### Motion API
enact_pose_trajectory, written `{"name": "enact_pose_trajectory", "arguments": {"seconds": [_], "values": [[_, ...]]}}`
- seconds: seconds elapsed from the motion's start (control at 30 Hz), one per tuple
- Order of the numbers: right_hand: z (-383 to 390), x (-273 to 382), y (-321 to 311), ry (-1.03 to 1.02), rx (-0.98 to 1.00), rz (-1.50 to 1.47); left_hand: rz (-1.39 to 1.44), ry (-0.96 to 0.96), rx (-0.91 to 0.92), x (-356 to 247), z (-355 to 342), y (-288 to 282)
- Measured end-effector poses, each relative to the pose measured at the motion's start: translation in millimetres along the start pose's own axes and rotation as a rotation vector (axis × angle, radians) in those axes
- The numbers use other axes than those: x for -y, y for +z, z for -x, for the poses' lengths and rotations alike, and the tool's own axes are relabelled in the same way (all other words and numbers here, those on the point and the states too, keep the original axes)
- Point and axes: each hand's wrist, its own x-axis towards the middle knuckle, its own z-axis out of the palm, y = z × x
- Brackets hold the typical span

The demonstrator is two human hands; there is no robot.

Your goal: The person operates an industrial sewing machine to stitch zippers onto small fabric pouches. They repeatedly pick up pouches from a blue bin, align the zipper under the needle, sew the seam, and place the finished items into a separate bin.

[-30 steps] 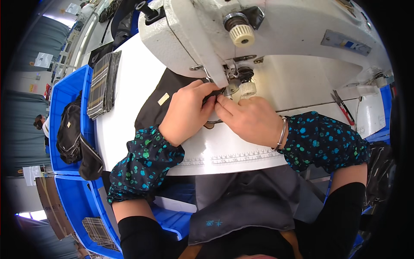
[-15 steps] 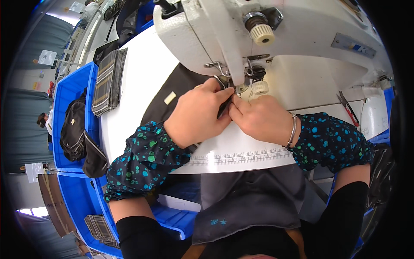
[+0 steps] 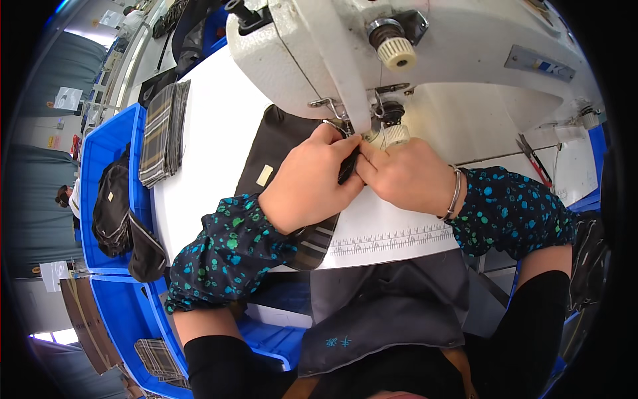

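Observation:
Under the head of a white sewing machine lies a dark brown fabric piece with a small cream label. My left hand rests on this piece, thumb and fingers pinching its edge just in front of the needle area. Close against it, my right hand has its fingers bunched on the same edge, fingertips nearly touching the left ones. A striped part of the cloth shows below my left wrist, at the table's front edge. The cloth between the fingertips is mostly hidden.
A plaid fabric stack lies on the white table at left. Beside it stand a blue bin with dark cloth items and another blue bin with plaid pieces. Red-handled scissors lie right. A printed ruler runs along the front edge.
The dark fabric has shifted toward me, its striped part now showing at the front edge. Both hands keep their pinch near the needle. The whole view has shifted slightly.

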Motion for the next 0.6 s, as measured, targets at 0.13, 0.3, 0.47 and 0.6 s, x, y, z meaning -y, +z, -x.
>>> {"name": "enact_pose_trajectory", "arguments": {"seconds": [0.13, 0.3, 0.47, 0.6], "values": [[-3.0, 0.4, 0.8, 0.010, -0.099, 0.003, 0.053, -0.014, 0.013, -1.4, -0.2, -1.7], [-4.7, 0.9, 2.6, 0.012, -0.097, 0.007, 0.105, -0.017, -0.018, 3.6, 0.7, 5.1], [-7.6, -0.1, 3.3, 0.007, -0.157, 0.008, 0.214, -0.042, -0.027, 6.2, 1.8, 1.5], [-3.7, 1.8, 2.1, 0.095, -0.098, 0.040, 0.050, 0.046, -0.035, 10.8, -7.9, -13.7]]}}
